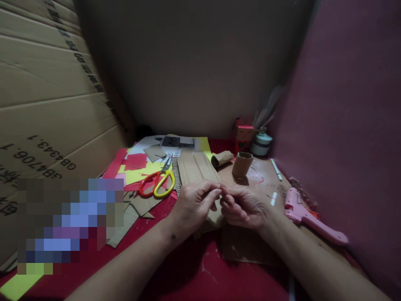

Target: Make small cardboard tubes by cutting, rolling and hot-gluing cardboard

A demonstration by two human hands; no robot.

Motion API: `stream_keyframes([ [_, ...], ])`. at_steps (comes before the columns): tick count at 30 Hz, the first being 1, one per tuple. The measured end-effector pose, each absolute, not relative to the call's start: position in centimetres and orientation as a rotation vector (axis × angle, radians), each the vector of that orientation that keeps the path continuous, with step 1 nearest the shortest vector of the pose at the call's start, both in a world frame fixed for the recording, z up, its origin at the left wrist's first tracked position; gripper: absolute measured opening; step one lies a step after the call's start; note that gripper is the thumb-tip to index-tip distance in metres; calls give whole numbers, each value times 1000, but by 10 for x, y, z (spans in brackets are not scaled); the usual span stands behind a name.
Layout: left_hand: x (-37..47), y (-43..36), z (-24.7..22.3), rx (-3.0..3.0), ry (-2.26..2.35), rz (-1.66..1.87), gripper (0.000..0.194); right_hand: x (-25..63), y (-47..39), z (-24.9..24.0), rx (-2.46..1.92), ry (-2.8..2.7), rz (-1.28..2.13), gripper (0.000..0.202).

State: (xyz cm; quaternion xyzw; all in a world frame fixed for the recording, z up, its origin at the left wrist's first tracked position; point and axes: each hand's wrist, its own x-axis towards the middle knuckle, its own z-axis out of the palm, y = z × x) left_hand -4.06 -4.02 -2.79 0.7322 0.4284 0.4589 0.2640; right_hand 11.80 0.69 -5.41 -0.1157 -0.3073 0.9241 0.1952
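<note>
My left hand point(200, 200) and my right hand point(242, 207) meet fingertip to fingertip in the middle of the view. Both are closed in a pinch. Whatever lies between the fingertips is too small to make out. Just beyond and under them is a flat sheet of cardboard point(196, 169). Scissors point(158, 182) with one red and one yellow handle lie left of my left hand, blades pointing away. Behind my right hand stands a small open cardboard tube point(242, 164), and a rolled piece of cardboard point(223, 159) lies beside it.
A pink glue gun point(310, 217) lies at right, near white glue sticks point(273, 199). Behind are a pale green jar point(261, 144) and a small box figure point(244, 133). Paper and cardboard scraps point(136, 161) spread left. A large carton point(53, 96) and a purple panel point(347, 117) flank the red table point(188, 267).
</note>
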Motion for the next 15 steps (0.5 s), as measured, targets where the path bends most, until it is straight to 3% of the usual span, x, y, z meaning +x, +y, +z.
stream_keyframes([
  [10, -45, -42, -26, 2246, 1133, 1210, 19, 121, 7, -52, -284, -874, 2661, 29],
  [15, -47, -40, -24, 2139, 1239, 1323, 18, 121, 6, -51, -297, -914, 2701, 36],
])
